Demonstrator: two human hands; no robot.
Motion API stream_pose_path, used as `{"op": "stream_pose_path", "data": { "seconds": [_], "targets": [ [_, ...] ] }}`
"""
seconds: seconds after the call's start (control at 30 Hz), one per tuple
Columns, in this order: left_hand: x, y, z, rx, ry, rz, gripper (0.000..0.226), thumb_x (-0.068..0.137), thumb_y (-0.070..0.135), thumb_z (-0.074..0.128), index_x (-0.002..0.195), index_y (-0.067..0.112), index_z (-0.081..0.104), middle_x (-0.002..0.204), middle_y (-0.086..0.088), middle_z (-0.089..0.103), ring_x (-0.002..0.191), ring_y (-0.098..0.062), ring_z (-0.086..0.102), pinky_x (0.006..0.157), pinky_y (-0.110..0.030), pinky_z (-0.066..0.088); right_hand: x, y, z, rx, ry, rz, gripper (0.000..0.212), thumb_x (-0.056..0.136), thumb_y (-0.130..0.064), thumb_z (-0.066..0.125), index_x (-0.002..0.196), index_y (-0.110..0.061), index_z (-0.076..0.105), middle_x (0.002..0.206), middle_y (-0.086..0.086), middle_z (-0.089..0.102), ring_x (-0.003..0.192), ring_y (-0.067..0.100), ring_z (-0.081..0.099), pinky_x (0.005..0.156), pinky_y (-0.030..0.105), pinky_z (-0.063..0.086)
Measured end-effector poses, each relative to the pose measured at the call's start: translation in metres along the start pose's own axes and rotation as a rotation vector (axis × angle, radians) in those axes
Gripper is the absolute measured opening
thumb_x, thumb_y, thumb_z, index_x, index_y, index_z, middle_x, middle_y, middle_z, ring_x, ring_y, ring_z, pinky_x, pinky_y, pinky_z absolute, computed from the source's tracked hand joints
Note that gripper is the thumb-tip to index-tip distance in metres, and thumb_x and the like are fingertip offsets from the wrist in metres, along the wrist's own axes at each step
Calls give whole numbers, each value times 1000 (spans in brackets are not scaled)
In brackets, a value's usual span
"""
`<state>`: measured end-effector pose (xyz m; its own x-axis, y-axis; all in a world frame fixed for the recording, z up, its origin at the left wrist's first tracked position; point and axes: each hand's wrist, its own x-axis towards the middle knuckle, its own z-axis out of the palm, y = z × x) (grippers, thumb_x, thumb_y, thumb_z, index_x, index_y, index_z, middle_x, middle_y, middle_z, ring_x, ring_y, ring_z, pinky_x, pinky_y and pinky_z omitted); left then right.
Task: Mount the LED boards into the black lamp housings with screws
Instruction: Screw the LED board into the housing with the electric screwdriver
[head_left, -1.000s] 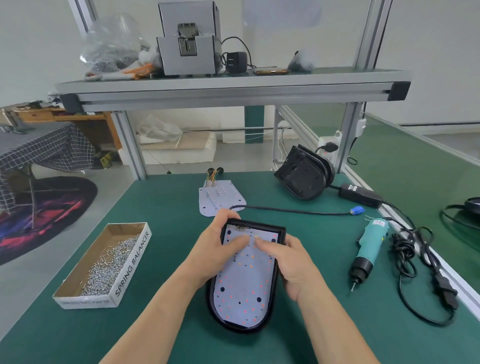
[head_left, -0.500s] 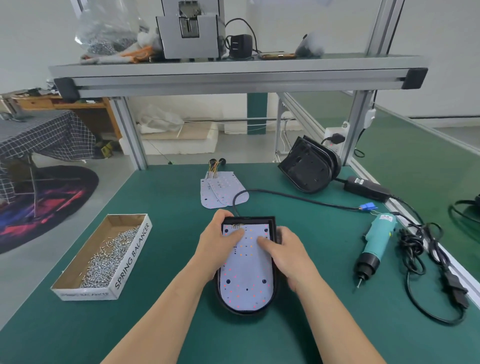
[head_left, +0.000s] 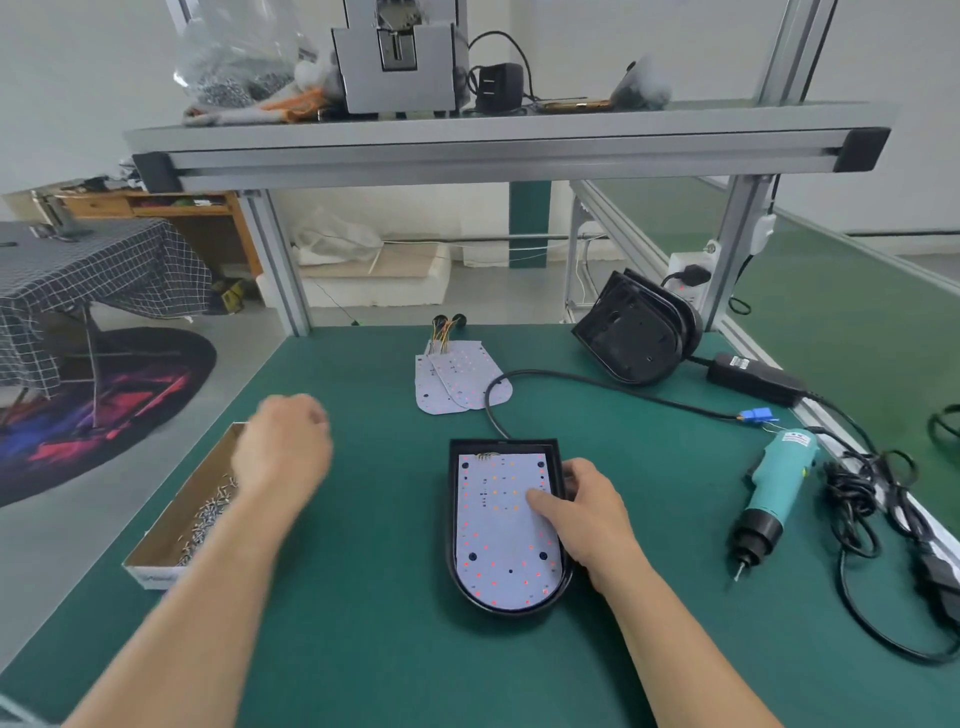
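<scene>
A black lamp housing (head_left: 452, 525) lies flat on the green bench, with a white LED board (head_left: 498, 540) seated inside it. My right hand (head_left: 584, 514) holds the housing's right rim, its thumb pressing on the board. Blurred by motion, my left hand (head_left: 283, 447) hovers over the far end of the cardboard screw box (head_left: 166, 535), fingers loosely curled with nothing seen in them. Loose screws (head_left: 208, 514) fill the box. A teal electric screwdriver (head_left: 774, 488) lies to the right of the housing.
Spare LED boards (head_left: 457, 382) with wires lie behind the housing. Stacked black housings (head_left: 631, 332) lean at the back right beside a power adapter (head_left: 753, 376). Black cables (head_left: 857, 519) coil along the right edge. An aluminium shelf (head_left: 493, 150) spans overhead.
My left hand has left the LED board and swung left to the screw box. My right hand stays on the housing. The camera view has tilted up slightly.
</scene>
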<state>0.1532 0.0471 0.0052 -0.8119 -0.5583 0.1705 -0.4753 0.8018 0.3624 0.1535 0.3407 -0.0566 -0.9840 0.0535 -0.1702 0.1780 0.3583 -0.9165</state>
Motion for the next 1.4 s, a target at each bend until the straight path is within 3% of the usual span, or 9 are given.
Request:
{"op": "stream_pose_path", "data": {
  "seconds": [0.1, 0.2, 0.37, 0.5, 0.8, 1.0, 1.1, 1.23, 1.4],
  "targets": [
    [12, -49, -13, 239, -216, -39, 15, 92, 15, 62, 97, 13, 76, 97, -8, 73, 87, -28, 68, 80, -37, 57, 0, 1, 1, -23, 14, -20, 21, 83, -22, 74, 100, -21, 61, 97, -6, 71, 92, 19, 68, 87, 43, 56],
    [11, -67, -14, 157, -306, 25, 16, 95, 18, 62, 87, 25, 74, 93, -4, 74, 76, -24, 65, 81, -38, 57, 0, 2, 1, -47, 18, -31, 22, 83, -23, 74, 101, -20, 61, 98, -6, 71, 93, 19, 68, 88, 43, 55],
    [9, -89, -8, 199, -327, 68, 23, 90, 16, 70, 106, 31, 77, 110, 2, 75, 86, -18, 67, 84, -30, 54, 0, 2, 1, -44, 19, -32, 20, 81, -24, 74, 96, -23, 60, 94, -8, 70, 89, 17, 68, 85, 40, 56],
    [8, -91, -1, 141, -205, 84, 25, 83, 12, 76, 64, 28, 71, 79, 9, 71, 76, -16, 65, 73, -30, 52, 1, 2, 1, -56, 24, -33, 19, 80, -25, 74, 94, -23, 61, 92, -9, 69, 88, 15, 67, 83, 37, 55],
    [8, -98, 1, 80, 3, 103, 26, 86, 23, 78, 63, 33, 71, 64, 9, 68, 65, -20, 61, 61, -31, 44, 0, 1, -1, -60, 15, -47, 19, 81, -26, 74, 94, -23, 61, 92, -9, 69, 88, 16, 67, 84, 37, 55],
    [5, -101, -2, -366, -53, -152, 16, 83, 19, 81, 69, 16, 73, 57, -5, 70, 50, -22, 54, 55, -28, 42, -1, 2, -1, -46, 10, -42, 20, 81, -27, 73, 96, -24, 61, 93, -9, 71, 88, 14, 68, 84, 38, 56],
    [4, -91, -12, -993, -145, -353, 8, 90, 5, 70, 93, -2, 71, 78, -17, 70, 62, -17, 54, 59, -30, 49, 0, 2, -1, -53, 6, -41, 20, 81, -27, 73, 96, -25, 61, 92, -10, 70, 87, 13, 67, 83, 37, 56],
    [-25, -25, -30, -1804, -632, -507, 3, 88, 4, 58, 90, 3, 60, 74, -4, 63, 58, -2, 59, 55, -5, 49, 1, 2, -2, -59, 6, -40, 21, 83, -27, 73, 99, -23, 61, 91, -9, 69, 86, 13, 67, 80, 33, 55],
    [-84, 65, 4, -1943, -1116, -669, 8, 85, 12, 60, 82, 4, 59, 74, -2, 52, 50, -10, 55, 43, -12, 47, -2, -1, -2, -44, 8, -25, 21, 82, -26, 73, 99, -23, 61, 93, -7, 70, 89, 16, 68, 84, 40, 57]
  ]
}}
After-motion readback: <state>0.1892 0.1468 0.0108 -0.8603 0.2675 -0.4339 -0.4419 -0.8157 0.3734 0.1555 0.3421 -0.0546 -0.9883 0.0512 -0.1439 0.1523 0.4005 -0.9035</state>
